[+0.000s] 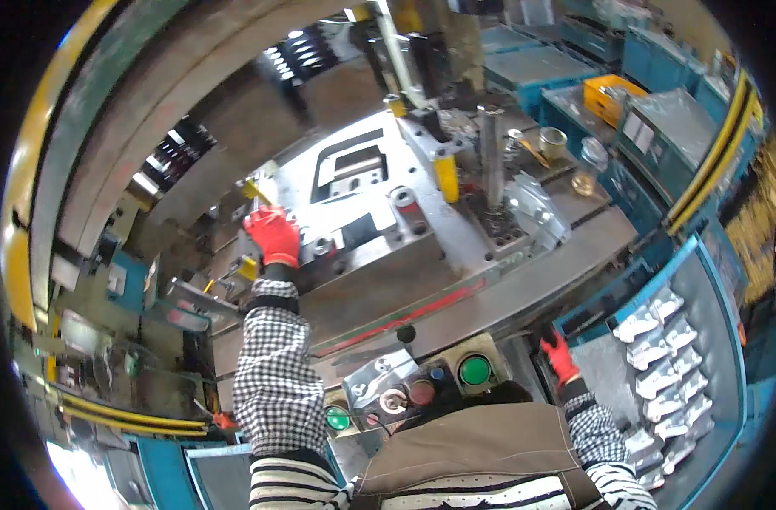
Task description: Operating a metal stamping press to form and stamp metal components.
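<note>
Where the die [383, 248] ends, the left hand [275, 236] sits half curled.

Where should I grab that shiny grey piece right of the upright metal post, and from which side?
Probably take the shiny grey piece by its right edge, coming from the right: that edge shows unobstructed over the machine bed, while the upright metal post stands close on its left.

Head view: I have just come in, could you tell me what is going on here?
A person in red gloves works at a metal die. The left hand is at its near left end; whether it grips anything is unclear. The right hand is low, left of the metal parts lying in rows in a blue bin.
</note>
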`<state>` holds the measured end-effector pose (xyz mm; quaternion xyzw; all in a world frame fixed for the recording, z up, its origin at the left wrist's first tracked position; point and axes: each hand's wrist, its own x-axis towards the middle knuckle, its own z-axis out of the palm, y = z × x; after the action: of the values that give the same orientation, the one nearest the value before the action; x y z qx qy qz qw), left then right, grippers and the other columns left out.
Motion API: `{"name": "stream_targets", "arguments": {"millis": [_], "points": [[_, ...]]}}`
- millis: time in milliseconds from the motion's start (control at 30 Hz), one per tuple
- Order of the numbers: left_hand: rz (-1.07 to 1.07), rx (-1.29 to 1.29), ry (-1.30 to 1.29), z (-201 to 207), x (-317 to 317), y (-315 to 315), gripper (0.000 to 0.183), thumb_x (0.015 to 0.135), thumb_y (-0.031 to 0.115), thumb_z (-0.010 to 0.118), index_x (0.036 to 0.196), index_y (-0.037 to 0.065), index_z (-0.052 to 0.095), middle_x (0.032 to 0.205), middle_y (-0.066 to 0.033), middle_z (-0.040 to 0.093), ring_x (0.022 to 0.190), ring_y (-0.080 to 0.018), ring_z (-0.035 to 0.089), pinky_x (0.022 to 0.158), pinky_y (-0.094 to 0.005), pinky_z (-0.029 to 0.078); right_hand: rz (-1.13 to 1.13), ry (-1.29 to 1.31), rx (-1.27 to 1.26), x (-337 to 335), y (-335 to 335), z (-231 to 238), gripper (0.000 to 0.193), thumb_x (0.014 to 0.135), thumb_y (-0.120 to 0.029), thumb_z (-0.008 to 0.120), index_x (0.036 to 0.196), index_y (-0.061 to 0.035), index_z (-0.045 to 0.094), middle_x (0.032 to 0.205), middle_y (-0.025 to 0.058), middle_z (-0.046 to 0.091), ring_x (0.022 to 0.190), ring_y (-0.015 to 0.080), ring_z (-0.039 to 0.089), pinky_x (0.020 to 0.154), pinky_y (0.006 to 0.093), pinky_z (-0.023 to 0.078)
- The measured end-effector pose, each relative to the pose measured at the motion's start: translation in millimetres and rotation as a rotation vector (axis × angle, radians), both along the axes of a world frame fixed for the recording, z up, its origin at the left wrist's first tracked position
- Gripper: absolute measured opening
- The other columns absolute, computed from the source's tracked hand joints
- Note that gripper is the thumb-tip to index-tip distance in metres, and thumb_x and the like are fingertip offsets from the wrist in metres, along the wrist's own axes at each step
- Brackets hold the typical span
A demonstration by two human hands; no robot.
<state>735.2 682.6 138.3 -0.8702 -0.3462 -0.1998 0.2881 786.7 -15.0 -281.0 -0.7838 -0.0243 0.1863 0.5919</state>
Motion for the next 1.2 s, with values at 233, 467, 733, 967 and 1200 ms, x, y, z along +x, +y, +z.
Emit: {"name": "stream_targets", "arguments": {"millis": [233, 467, 733, 967, 1200], "points": [[-0.369, -0.106, -0.393, 4, -31, 39, 0.037, 0.085, 0.019, 0.077, 0.115, 0.001, 0.066, 0.116, -0.0182, 0.067, 0.104, -0.0383, 0.068, 0.090, -0.0490, 0.054, -0.135, -0.380, 0.189, 162, 24, 121, 0.074, 0.097, -0.022, 0.079, 0.157, 0.0032, 0.044, 0.151, 0.0186, 0.059, 0.138, 0.0287, 0.057, 0.116, 0.0392, 0.044], [-0.572, -0.453, -0.695, 50, -158, -38, 0.040, 0.094, -0.003, 0.063, 0.134, -0.001, 0.059, 0.117, -0.0136, 0.068, 0.105, -0.0254, 0.066, 0.094, -0.0363, 0.052, -0.002, -0.491, -0.457, 312, 53, 116, 0.084, 0.092, -0.048, 0.079, 0.151, 0.0047, 0.051, 0.148, 0.0280, 0.059, 0.136, 0.0412, 0.058, 0.114, 0.0465, 0.046], [-0.260, -0.730, -0.496, -79, -377, -145, 0.036, 0.090, -0.001, 0.062, 0.126, 0.000, 0.065, 0.108, -0.0143, 0.070, 0.096, -0.0256, 0.069, 0.085, -0.0386, 0.055, 0.186, -0.307, -0.502, 338, 80, 157, 0.069, 0.089, -0.039, 0.083, 0.137, 0.0066, 0.063, 0.129, 0.0277, 0.071, 0.123, 0.0388, 0.068, 0.103, 0.0446, 0.051], [-0.249, -0.886, -0.691, -246, -311, -218, 0.041, 0.086, 0.001, 0.068, 0.127, 0.005, 0.063, 0.117, -0.0187, 0.067, 0.102, -0.0419, 0.066, 0.088, -0.0471, 0.054, 0.008, -0.484, -0.250, 411, 58, 151, 0.051, 0.093, -0.028, 0.079, 0.133, 0.0026, 0.069, 0.118, 0.0161, 0.076, 0.106, 0.0251, 0.071, 0.097, 0.0347, 0.053], [-0.012, -0.590, -0.611, -271, -307, -221, 0.048, 0.077, 0.010, 0.078, 0.123, 0.007, 0.062, 0.123, -0.0168, 0.062, 0.118, -0.0428, 0.055, 0.101, -0.0532, 0.044, -0.014, -0.547, -0.248, 315, -54, 138, 0.057, 0.090, -0.014, 0.078, 0.143, -0.0029, 0.061, 0.133, 0.0151, 0.067, 0.121, 0.0276, 0.063, 0.108, 0.0392, 0.047]]}}
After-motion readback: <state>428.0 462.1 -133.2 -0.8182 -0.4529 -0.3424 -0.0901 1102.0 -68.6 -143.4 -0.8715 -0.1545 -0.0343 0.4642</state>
